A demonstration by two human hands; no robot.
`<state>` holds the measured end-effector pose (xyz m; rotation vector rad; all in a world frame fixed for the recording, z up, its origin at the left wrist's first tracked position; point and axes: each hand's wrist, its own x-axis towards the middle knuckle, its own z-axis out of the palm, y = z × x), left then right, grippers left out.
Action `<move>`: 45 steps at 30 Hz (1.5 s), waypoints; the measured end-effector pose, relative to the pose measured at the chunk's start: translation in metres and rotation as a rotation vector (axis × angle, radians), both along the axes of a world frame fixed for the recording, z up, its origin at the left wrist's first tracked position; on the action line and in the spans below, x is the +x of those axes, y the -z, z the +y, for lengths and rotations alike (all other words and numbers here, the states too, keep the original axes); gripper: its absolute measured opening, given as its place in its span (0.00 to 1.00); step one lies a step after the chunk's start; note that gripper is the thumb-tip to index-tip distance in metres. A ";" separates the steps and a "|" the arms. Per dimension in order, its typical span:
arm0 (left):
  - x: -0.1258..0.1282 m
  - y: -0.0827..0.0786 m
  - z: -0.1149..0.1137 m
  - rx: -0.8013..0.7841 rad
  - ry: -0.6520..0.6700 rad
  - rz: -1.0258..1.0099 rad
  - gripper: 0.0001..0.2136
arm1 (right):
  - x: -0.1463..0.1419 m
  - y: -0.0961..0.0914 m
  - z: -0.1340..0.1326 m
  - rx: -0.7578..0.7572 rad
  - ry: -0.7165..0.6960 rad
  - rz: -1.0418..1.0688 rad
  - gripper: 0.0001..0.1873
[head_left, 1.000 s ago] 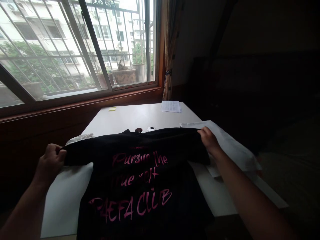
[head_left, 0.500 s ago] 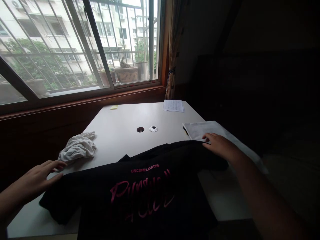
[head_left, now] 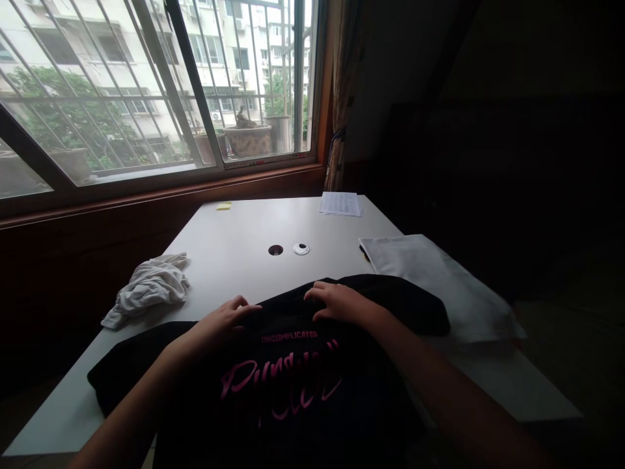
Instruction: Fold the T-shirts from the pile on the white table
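A black T-shirt [head_left: 303,417] lies spread with its printed side up, pink lettering across the chest and its collar end away from me. My left hand [head_left: 227,322] rests at the shirt's left shoulder near the neckline, fingers loosely bent and apart. On the other side of the collar, my right hand [head_left: 342,303] touches the fabric, a gap showing between its thumb and fingers. Neither hand visibly grips the cloth. Both forearms cross over the shirt, covering parts of its sleeves and sides.
The shirt lies on a white table [head_left: 234,228]. A crumpled white cloth [head_left: 153,283] sits at the left, a folded pale fabric [head_left: 439,286] at the right. Farther back are a cable hole [head_left: 276,250], its round cover [head_left: 301,249], papers [head_left: 340,203] and a yellow note [head_left: 223,206].
Both hands have moved inward from the sleeves to the neckline, the left going right and the right going left. The shirt stays spread, its left sleeve slightly shifted.
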<state>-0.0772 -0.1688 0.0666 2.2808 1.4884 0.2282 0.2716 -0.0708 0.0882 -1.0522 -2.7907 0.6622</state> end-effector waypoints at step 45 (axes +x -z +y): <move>-0.036 -0.027 0.133 -0.123 -0.270 -0.336 0.36 | -0.027 -0.010 0.139 0.298 0.383 0.150 0.22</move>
